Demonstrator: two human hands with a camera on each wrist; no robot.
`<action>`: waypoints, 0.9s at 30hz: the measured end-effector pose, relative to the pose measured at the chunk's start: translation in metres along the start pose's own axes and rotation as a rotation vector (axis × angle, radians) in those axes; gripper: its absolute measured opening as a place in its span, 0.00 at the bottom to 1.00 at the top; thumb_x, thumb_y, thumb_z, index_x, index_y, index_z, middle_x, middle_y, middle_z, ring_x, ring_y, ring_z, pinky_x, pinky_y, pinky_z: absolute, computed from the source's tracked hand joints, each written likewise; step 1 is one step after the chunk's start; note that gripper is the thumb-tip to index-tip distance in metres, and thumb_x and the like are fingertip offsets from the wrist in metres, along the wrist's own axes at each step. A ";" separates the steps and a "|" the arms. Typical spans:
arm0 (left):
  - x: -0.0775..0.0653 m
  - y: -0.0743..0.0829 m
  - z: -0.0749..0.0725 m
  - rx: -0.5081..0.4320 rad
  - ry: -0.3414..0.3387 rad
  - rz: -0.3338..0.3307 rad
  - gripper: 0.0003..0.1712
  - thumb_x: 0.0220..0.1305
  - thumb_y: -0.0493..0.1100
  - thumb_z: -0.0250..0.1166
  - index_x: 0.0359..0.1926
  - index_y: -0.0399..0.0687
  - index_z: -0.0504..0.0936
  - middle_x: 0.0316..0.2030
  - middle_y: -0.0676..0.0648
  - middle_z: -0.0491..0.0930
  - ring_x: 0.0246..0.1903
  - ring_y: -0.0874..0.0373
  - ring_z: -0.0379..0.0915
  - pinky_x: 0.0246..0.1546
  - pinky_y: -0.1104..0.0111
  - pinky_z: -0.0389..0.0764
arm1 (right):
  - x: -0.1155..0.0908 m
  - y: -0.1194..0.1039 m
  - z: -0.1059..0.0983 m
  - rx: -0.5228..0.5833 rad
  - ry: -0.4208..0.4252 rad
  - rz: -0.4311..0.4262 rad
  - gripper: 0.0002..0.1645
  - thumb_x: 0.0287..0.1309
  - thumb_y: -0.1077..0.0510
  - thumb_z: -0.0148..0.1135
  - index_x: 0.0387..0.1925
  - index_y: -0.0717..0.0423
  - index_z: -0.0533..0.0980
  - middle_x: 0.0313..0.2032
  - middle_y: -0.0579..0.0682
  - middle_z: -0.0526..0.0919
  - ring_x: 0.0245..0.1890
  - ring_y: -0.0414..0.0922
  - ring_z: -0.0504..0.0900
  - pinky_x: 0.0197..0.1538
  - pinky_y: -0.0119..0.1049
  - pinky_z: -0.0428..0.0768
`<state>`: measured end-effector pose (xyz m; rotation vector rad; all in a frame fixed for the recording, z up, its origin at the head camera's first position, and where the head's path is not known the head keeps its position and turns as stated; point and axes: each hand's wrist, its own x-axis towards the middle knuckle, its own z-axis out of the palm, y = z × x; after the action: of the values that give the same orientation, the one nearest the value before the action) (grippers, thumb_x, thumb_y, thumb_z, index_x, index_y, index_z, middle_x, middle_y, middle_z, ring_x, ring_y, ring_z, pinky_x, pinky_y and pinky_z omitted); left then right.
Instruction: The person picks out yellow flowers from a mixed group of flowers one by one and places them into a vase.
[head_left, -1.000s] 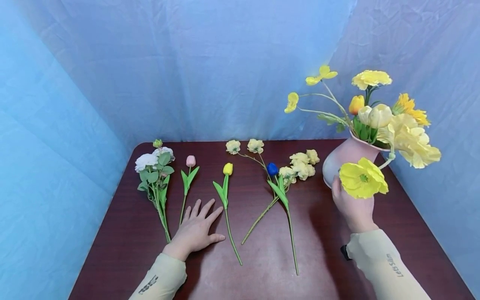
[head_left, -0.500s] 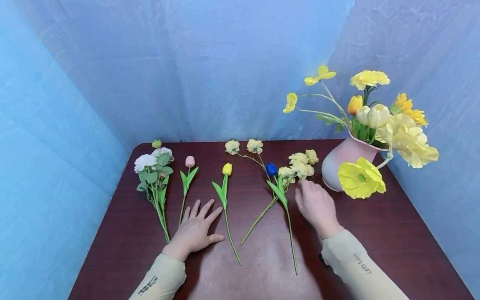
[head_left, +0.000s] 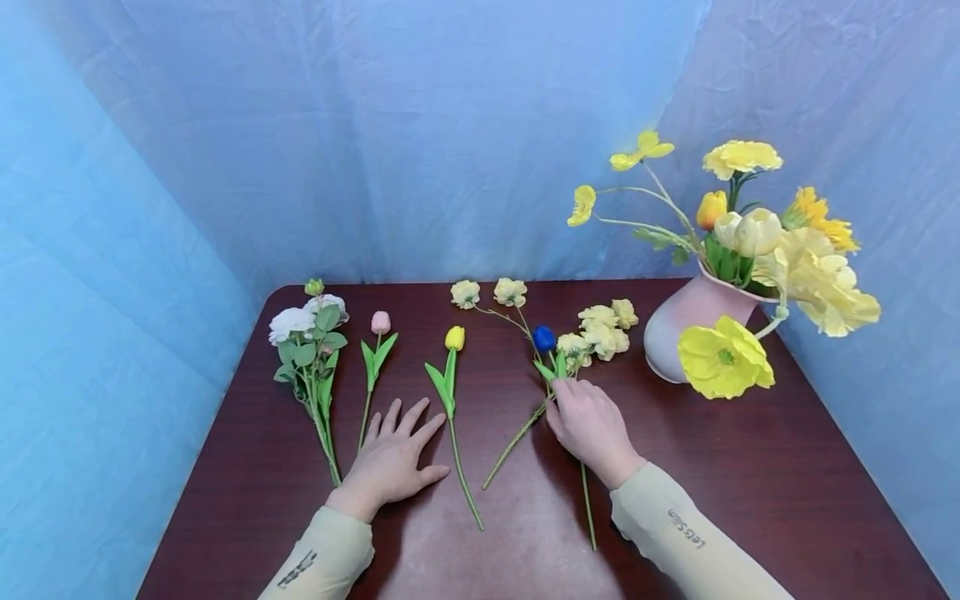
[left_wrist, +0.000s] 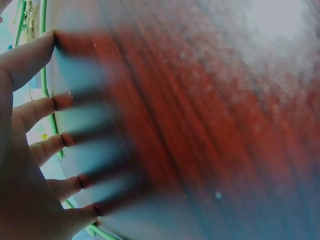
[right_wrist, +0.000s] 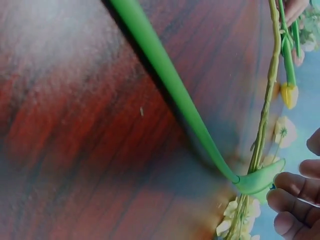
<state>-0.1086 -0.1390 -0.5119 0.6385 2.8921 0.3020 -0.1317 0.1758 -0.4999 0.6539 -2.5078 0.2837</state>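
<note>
My right hand is over the leaves and upper stem of a blue tulip, covering part of them. In the right wrist view its bent fingers are at the tip of the tulip's green leaf, with a gap to the thumb. Beneath that tulip crosses a pale yellow branched flower stem. With fingers spread, my left hand rests on the table between a pink tulip and a yellow tulip; it grips nothing.
A pink vase full of yellow flowers stands at the right, with a large yellow poppy hanging over its front. White roses lie at the left of the dark red table. Blue cloth hangs behind.
My right hand has let go of the pink vase and moved left, past the pale yellow blossoms, to the blue tulip. My left hand has stayed in place.
</note>
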 end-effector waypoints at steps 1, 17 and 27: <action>0.000 0.000 0.000 0.002 -0.004 -0.002 0.44 0.56 0.70 0.62 0.71 0.64 0.62 0.73 0.48 0.52 0.70 0.35 0.41 0.64 0.38 0.52 | -0.001 -0.002 0.001 0.008 -0.003 -0.010 0.10 0.51 0.60 0.66 0.33 0.59 0.74 0.22 0.51 0.75 0.21 0.53 0.73 0.25 0.47 0.76; 0.000 -0.001 0.003 0.018 0.006 0.001 0.45 0.56 0.72 0.61 0.71 0.65 0.62 0.73 0.48 0.53 0.70 0.35 0.42 0.64 0.38 0.53 | -0.018 -0.085 0.021 0.071 -0.212 -0.238 0.23 0.51 0.38 0.66 0.30 0.51 0.71 0.26 0.43 0.71 0.26 0.45 0.70 0.32 0.41 0.74; 0.000 0.000 0.002 0.013 0.009 0.003 0.45 0.55 0.71 0.62 0.71 0.64 0.63 0.73 0.47 0.53 0.69 0.35 0.43 0.64 0.37 0.52 | -0.025 -0.104 0.024 -0.013 -0.228 -0.291 0.20 0.42 0.45 0.68 0.25 0.51 0.68 0.24 0.45 0.66 0.27 0.47 0.69 0.29 0.38 0.69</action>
<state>-0.1081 -0.1386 -0.5139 0.6455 2.9044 0.2879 -0.0710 0.0885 -0.5264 1.0856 -2.5771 0.0898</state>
